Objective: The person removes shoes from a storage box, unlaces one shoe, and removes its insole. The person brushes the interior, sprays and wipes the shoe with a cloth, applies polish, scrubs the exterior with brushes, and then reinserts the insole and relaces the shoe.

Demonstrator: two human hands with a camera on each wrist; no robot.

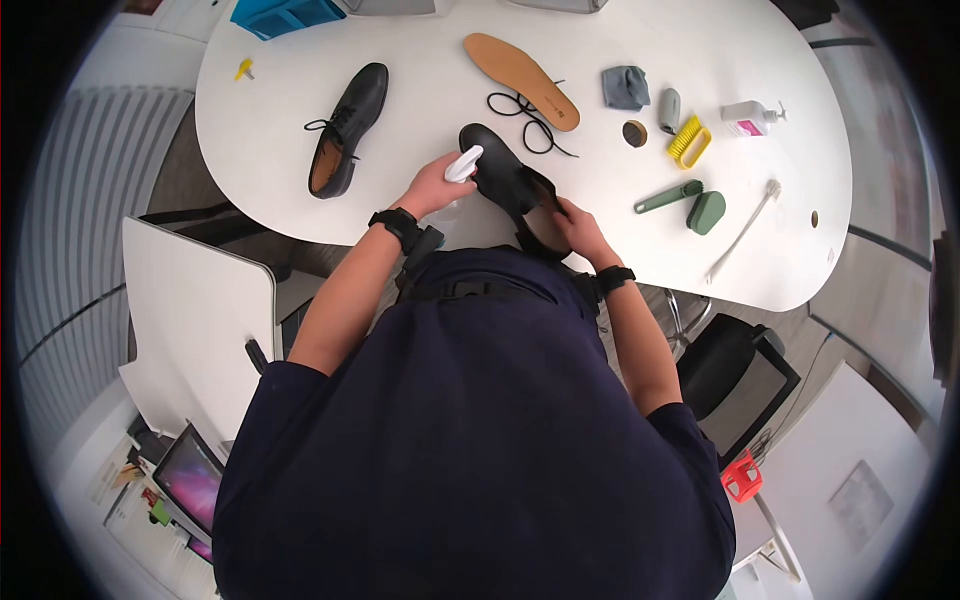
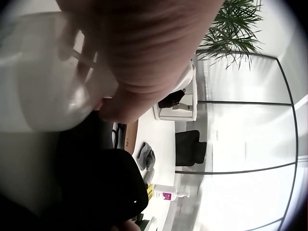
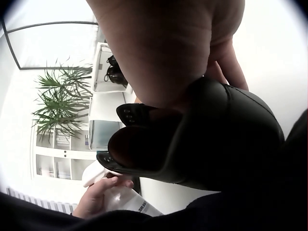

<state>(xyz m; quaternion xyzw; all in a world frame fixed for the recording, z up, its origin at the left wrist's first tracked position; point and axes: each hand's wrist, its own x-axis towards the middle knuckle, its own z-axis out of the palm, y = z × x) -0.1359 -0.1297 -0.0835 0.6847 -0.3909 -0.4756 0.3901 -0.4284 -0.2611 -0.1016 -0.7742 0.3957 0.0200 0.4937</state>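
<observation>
My left hand point(image 1: 436, 188) grips a spray bottle point(image 1: 463, 165) by its neck, its white nozzle head beside the toe of a black leather shoe. The clear bottle body point(image 2: 38, 77) fills the upper left of the left wrist view. My right hand point(image 1: 583, 232) holds that unlaced shoe point(image 1: 498, 170) at the heel opening, thumb over the rim. In the right wrist view the heel point(image 3: 231, 130) and the open lace flaps show close up. A tan insole point(image 1: 520, 80) and a loose black shoelace point(image 1: 530, 118) lie just beyond the shoe on the white table.
A second black shoe point(image 1: 350, 130), still laced, stands at the left. On the right lie a grey cloth point(image 1: 625, 88), a yellow brush point(image 1: 689, 142), a green brush point(image 1: 706, 213), a white long-handled brush point(image 1: 745, 230) and a pump bottle point(image 1: 752, 118). A blue box point(image 1: 285, 14) sits at the back left.
</observation>
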